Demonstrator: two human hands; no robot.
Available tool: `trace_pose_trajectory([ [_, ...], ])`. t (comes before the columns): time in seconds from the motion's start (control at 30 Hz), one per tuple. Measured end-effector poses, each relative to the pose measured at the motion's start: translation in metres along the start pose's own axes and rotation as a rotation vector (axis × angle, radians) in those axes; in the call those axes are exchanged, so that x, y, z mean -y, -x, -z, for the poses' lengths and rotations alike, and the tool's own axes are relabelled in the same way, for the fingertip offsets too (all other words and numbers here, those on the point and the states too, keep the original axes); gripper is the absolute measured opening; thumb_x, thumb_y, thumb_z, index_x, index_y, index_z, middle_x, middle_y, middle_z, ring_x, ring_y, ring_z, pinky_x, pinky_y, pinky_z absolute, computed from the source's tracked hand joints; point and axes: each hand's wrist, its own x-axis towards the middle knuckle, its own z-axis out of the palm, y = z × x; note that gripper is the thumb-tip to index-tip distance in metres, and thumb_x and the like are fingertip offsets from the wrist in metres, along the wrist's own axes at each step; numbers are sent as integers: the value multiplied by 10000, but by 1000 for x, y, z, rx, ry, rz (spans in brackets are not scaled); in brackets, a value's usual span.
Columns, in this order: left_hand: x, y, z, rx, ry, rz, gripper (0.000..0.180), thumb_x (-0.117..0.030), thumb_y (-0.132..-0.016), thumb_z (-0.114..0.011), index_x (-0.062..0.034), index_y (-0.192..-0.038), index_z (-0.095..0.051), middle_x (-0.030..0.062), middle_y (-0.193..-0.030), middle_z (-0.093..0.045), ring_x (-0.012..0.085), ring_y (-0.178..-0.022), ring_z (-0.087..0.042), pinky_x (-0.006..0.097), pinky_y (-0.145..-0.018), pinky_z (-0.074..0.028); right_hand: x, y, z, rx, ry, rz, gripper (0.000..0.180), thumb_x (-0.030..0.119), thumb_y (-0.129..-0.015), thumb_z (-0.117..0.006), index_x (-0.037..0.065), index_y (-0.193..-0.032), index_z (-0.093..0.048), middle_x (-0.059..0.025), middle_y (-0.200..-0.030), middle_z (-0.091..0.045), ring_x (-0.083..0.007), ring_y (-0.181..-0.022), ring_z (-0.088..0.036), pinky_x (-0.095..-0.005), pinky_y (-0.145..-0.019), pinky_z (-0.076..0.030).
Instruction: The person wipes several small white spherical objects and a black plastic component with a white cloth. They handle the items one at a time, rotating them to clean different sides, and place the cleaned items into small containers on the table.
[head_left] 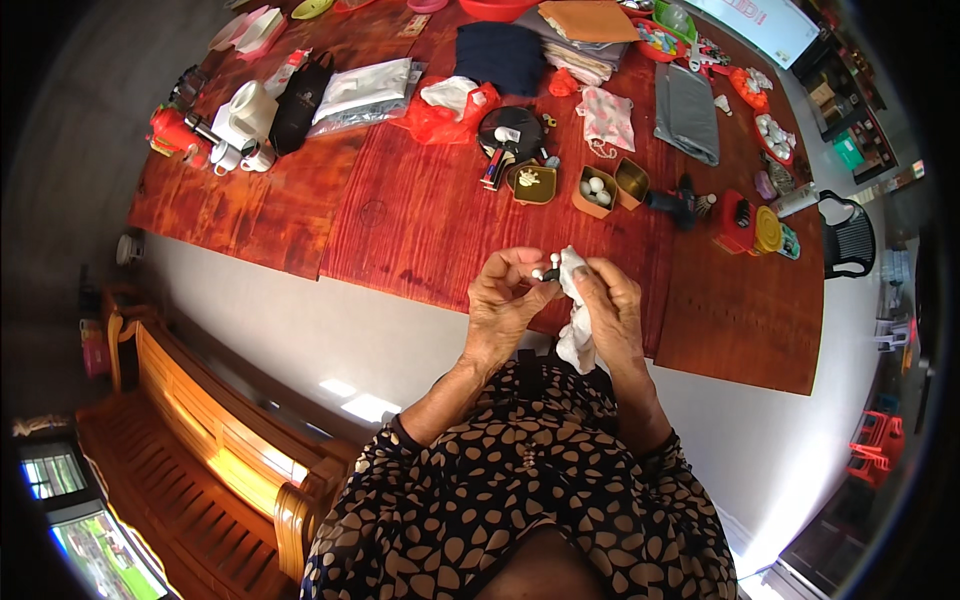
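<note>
My left hand (pixel 503 302) pinches a small black piece with white round knobs (pixel 547 273). Its exact kind is too small to make out. Close against it, my right hand (pixel 614 308) grips a crumpled white cloth (pixel 576 342), which hangs down below the fingers. The cloth's upper end touches or nearly touches the small piece. Both hands are held up over the near edge of the red-brown wooden table (pixel 420 230). Beyond them are an open box of white balls or eggs (pixel 597 192) and a square dish with small pale pieces (pixel 531 183).
On the table stand a round black container (pixel 510 128), a dark drill-like tool (pixel 672 203), a red box (pixel 737 222) and a yellow-lidded jar (pixel 767 230). Folded cloths (pixel 500 58), a red plastic bag (pixel 450 108) and a white jug (pixel 247 112) lie farther off. A wooden bench (pixel 190 440) stands at left.
</note>
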Motion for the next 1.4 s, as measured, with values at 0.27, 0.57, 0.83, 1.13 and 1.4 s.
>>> trace_pose_trajectory([
  [0.27, 8, -1, 5, -52, -92, 129, 93, -37, -814, -681, -23, -883, -620, 45, -847, -658, 88, -777, -609, 229, -718, -515, -28, -1, -6, -166, -187, -95, 235, 194, -965, -480, -14, -966, -587, -11, -766, -549, -66, -703, -474, -233, -604, -413],
  [0.57, 7, -6, 5, -64, -87, 115, 157, -64, -824, -681, -13, -966, -638, 26, -864, -660, 66, -710, -561, 212, -644, -465, 6, -7, 1, -243, -1, 202, 135, 77, -854, -606, 11, -965, -568, -38, -815, -572, -114, -709, -560, -258, -569, -456],
  [0.83, 5, -5, 2, -29, -118, 122, 107, -55, -825, -676, -19, -919, -641, 2, -828, -632, 62, -699, -538, 207, -635, -463, -13, -13, -2, -317, 527, 439, 146, -34, -778, -615, 22, -913, -618, -81, -768, -564, -177, -613, -589, -288, -516, -480],
  [1.13, 3, -6, 2, 37, -141, 129, 100, -48, -838, -658, -12, -929, -641, 17, -840, -637, 77, -723, -570, 208, -669, -492, 2, -12, -4, -63, 419, 353, 236, 15, -797, -631, -7, -1031, -607, -103, -837, -580, -199, -635, -592, -295, -548, -475],
  [1.4, 6, -4, 3, 88, -173, 114, 130, -17, -843, -642, -1, -972, -627, 0, -848, -621, 38, -747, -557, 167, -631, -493, -8, -10, -1, -191, 269, 313, 155, -28, -820, -580, -30, -972, -610, -95, -774, -589, -163, -649, -582, -289, -565, -471],
])
